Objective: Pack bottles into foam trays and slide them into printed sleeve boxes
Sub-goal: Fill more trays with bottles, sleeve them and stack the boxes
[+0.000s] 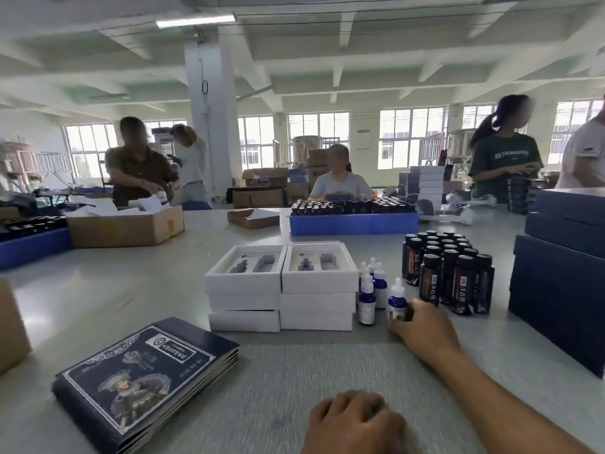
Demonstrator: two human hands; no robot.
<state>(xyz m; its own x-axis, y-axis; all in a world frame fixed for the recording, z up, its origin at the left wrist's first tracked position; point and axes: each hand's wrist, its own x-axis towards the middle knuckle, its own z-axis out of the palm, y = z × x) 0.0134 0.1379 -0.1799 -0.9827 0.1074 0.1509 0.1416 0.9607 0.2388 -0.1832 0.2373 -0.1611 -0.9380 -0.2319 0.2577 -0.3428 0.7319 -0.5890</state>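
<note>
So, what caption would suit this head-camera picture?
Right hand grips a blue dropper bottle beside stacked white foam trays.

The right hand (425, 332) covers the lower part of one dropper bottle (397, 301), so its label is not readable. The left hand (353, 421) is cut off by the bottom edge, and its fingers curl under, out of sight. The cardboard box (13, 326) is cut by the left edge. The print on the sleeve boxes (144, 381) is too blurred to read.
</note>
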